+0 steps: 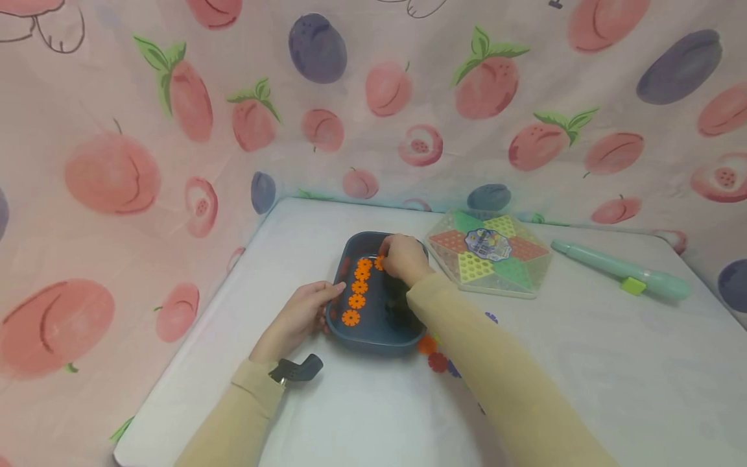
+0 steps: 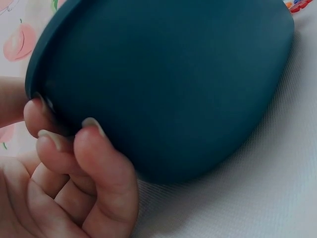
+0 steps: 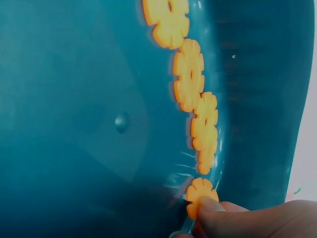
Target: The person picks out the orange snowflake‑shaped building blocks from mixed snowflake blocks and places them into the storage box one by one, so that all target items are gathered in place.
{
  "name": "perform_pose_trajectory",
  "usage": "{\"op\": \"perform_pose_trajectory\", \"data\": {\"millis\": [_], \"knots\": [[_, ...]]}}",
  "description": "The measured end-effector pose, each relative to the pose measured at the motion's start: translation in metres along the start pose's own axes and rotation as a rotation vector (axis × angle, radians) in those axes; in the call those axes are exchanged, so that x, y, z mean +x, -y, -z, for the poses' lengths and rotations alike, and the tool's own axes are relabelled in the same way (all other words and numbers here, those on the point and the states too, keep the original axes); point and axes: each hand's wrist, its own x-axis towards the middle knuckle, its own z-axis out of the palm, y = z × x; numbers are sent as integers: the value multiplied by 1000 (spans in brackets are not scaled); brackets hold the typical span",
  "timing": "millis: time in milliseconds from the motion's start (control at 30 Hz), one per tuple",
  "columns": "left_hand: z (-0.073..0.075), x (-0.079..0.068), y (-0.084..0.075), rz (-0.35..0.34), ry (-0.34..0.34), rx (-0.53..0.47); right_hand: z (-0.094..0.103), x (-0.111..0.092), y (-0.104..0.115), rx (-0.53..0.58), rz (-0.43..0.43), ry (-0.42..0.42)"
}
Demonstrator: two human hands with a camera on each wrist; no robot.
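The orange disc (image 3: 198, 190) is inside the tray, at its far end, pinched between the thumb and fingers of the right hand (image 1: 405, 258). It is flat and flower-like, with notched edges all round, the same kind as the row of orange discs (image 1: 356, 301) along the tray's left side. The step in hand seems to be adding it just beside the row's far end; the next move would call for laying it flat on the tray's floor and easing the pinch (whether it already touches the floor, I cannot tell). The left hand (image 1: 297, 318) grips the left wall of the dark blue-green tray (image 1: 376, 345), fingers curled against its outside. Loose coloured discs (image 1: 438, 362) lie just off the tray's near right corner, partly behind a sleeve (image 1: 496, 363). Beyond the tray's right side is a hexagonal game board (image 1: 490, 269); farther right, a pale green wand-like object (image 1: 613, 263).
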Motion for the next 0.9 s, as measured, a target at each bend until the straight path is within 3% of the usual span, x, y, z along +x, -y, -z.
{"op": "perform_pose_trajectory", "data": {"millis": [900], "knots": [[0,-1,-1,9,14,-34,0,-2,2,-34,-33,38]]}}
